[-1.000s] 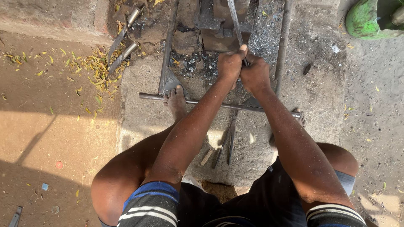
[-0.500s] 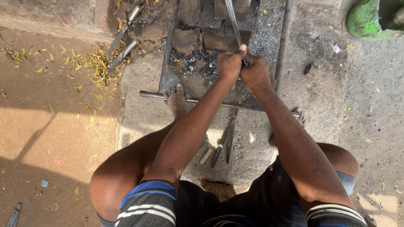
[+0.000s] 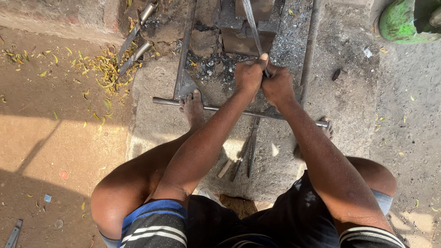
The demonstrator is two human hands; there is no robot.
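Observation:
My left hand [image 3: 248,74] and my right hand [image 3: 277,85] are clasped together around the near end of a long flat metal strip [image 3: 250,20]. The strip runs away from me onto a dark iron block [image 3: 239,34] ringed with ash and cinders. I squat on a stone slab, my bare left foot [image 3: 193,108] resting against a thin steel rod [image 3: 229,110] that lies crosswise under my arms. My right foot [image 3: 325,131] shows only at the toes beside that rod's right end.
Two upright rods [image 3: 183,50] [image 3: 310,46] flank the block. Loose blades and tools [image 3: 245,154] lie on the slab between my legs. More blades [image 3: 133,43] lean at the upper left among yellow leaves. A green container [image 3: 404,20] stands at the top right.
Both hands stay clasped on the strip and have shifted slightly toward the block. The view has tilted a little.

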